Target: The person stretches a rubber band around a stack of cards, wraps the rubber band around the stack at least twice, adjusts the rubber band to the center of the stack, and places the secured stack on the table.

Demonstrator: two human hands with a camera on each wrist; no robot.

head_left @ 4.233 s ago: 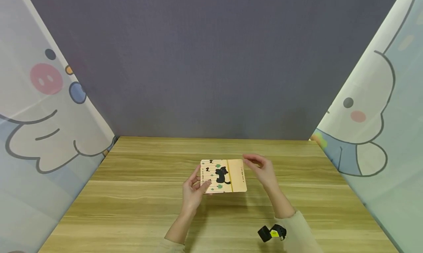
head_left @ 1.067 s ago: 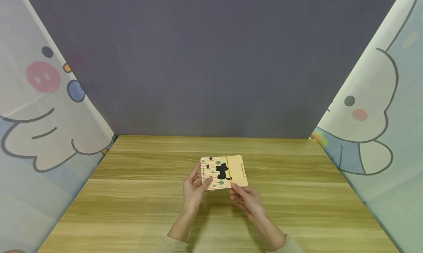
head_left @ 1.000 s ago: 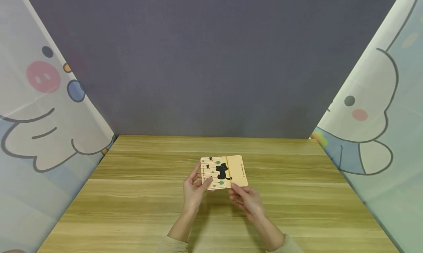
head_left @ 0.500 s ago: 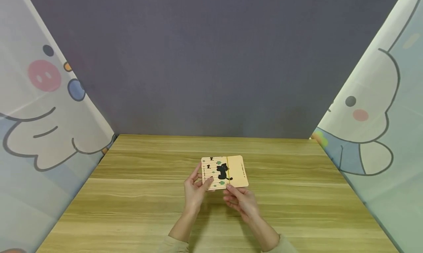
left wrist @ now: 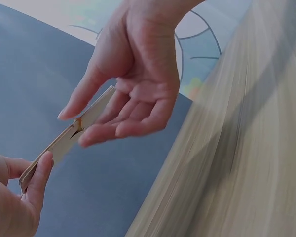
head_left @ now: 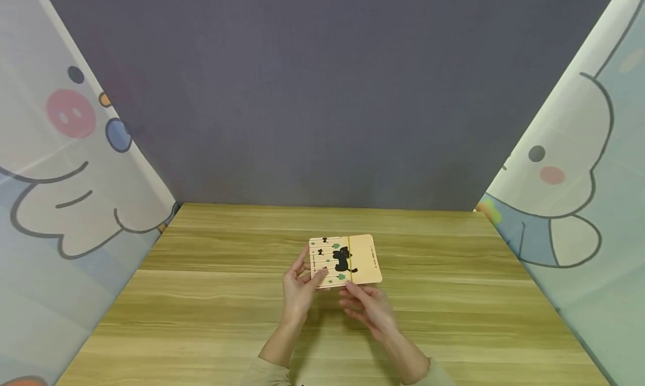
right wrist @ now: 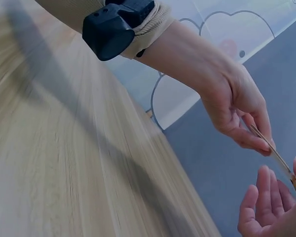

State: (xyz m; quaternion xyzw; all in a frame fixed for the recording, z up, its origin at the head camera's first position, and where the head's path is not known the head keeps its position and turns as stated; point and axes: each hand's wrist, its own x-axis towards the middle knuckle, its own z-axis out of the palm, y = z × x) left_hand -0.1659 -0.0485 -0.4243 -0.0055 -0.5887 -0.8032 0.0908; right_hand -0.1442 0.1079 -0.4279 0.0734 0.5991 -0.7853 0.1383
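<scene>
A small cream notebook with a black cat and green leaves on its cover is held above the table, tilted. My left hand pinches its left end, thumb on the cover and fingers underneath. A thin yellow elastic band crosses the cover just right of the cat. At the near edge, my right hand has its thumb tip by the band's lower end. In the left wrist view, the right hand's fingers lie loose beneath the notebook, spread from the thumb. Whether the thumb touches band or edge cannot be told.
The wood-grain table lies under both hands. A dark grey panel stands at the back, and cartoon-printed curtains flank both sides. A black wrist device sits on the right sleeve.
My right hand came down from the notebook's right end to its near edge and shifted slightly left. The band's lower end moved left, so it runs straighter. The left hand keeps its grip.
</scene>
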